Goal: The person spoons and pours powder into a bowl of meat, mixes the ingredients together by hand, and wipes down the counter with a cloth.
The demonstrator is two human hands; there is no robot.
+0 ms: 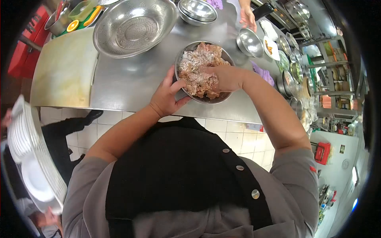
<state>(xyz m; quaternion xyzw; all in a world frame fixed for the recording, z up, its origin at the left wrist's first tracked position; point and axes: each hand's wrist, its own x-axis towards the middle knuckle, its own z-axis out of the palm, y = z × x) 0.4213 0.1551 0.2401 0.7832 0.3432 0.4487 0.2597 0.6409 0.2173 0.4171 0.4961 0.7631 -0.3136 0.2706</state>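
A steel bowl (207, 100) stands near the front edge of the steel counter, filled with a pinkish meat-like mixture (202, 59) that has white powder on top. My left hand (171, 92) grips the bowl's left rim, thumb over the edge. The fingers of my right hand (226, 78) are sunk in the right side of the mixture and hidden by it, so their shape cannot be made out.
A large colander (137, 29) and a cutting board (65, 67) lie to the left. Stacked bowls (197, 11) stand behind. At the back right, another person's hand (248, 18) is by an empty bowl (250, 43). Someone at left carries plates (36, 176).
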